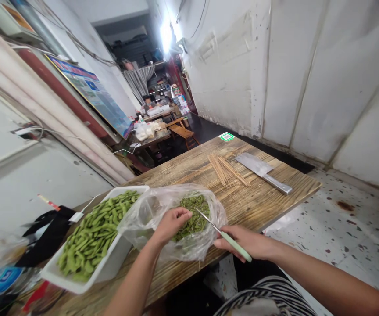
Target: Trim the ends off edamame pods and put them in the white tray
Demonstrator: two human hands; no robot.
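My right hand point(238, 242) is closed round a pair of scissors point(234, 246) with pale green handles, its metal blades pointing up and left over a clear plastic bag point(220, 210). Inside the opened bag lies a heap of small green trimmings point(198, 202). Just above that heap, my left hand point(173, 224) has its fingers pinched together near the scissor tips; whatever they hold is too small to make out. Left of the bag, a white plastic tub point(77, 287) is piled with green soybean pods point(92, 235).
Thin wooden skewers point(225, 171) and a cleaver point(262, 171) lie farther back on the wooden table point(189, 164). A green-and-white code card point(226, 137) is at the far corner. Beyond stand a wooden stool point(181, 131) and a cluttered table. Dark cloth and packaging crowd the left.
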